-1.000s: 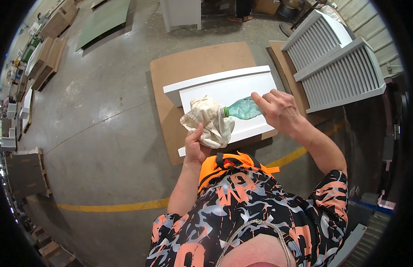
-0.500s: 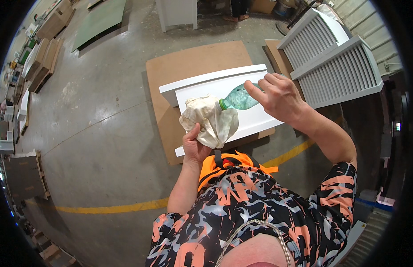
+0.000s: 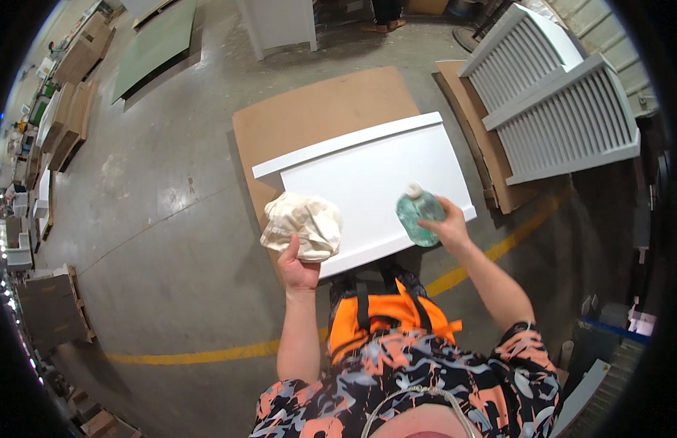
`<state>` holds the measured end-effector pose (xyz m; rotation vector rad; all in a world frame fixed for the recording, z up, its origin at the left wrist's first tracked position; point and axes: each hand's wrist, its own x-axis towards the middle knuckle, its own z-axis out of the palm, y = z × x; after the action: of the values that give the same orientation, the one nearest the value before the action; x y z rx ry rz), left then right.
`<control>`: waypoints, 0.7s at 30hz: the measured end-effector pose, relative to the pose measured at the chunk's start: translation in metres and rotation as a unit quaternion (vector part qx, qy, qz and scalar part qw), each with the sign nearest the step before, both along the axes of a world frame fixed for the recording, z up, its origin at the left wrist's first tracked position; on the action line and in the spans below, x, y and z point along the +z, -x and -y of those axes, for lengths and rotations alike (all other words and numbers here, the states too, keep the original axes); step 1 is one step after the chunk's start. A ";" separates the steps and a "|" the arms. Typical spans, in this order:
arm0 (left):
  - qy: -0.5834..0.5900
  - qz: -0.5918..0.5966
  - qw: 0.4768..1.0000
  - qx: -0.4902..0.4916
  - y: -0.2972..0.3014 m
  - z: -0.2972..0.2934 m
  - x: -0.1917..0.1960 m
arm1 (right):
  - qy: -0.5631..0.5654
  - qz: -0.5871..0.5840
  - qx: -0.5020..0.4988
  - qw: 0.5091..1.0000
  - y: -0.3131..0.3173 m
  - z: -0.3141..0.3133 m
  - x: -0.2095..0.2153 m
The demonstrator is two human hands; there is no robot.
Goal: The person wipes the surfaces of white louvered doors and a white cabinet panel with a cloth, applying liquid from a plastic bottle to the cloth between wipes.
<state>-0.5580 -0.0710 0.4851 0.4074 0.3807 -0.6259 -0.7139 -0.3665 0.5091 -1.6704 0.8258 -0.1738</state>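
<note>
My left hand is closed on a crumpled cream cloth, the thumb pressed on its near side. The cloth is over the near left end of a white panel piece with raised rails along its long sides. My right hand grips a green see-through plastic bottle by its side. The bottle is held with its neck up, over the right part of the panel and apart from the cloth. Part of the bottle is behind my fingers.
Brown cardboard lies under the panel on the concrete floor. White slatted panels stand on more cardboard at the right. A green sheet lies far left, with stacked boards beyond. A person's feet show at the far side.
The bottle has moved away from the cloth, down and nearer to me, and turned from tipped to neck up. The cloth in my left hand has shifted left and nearer.
</note>
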 end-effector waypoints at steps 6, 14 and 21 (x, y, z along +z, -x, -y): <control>-0.375 0.187 0.903 -0.094 -0.065 0.019 -0.185 | -0.034 0.039 -0.197 0.979 0.035 0.058 -0.160; -0.729 0.595 0.277 -0.196 -0.101 0.223 -0.309 | 0.141 0.044 -0.205 0.967 0.071 0.111 -0.283; -0.522 0.778 0.239 -0.255 -0.055 0.407 -0.291 | -0.013 0.120 -0.147 0.982 0.061 0.123 -0.267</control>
<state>-0.5034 -0.4785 0.1943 2.2819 -1.5751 -0.1569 -0.7745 -0.4899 0.2426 -1.4614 0.8831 -0.5559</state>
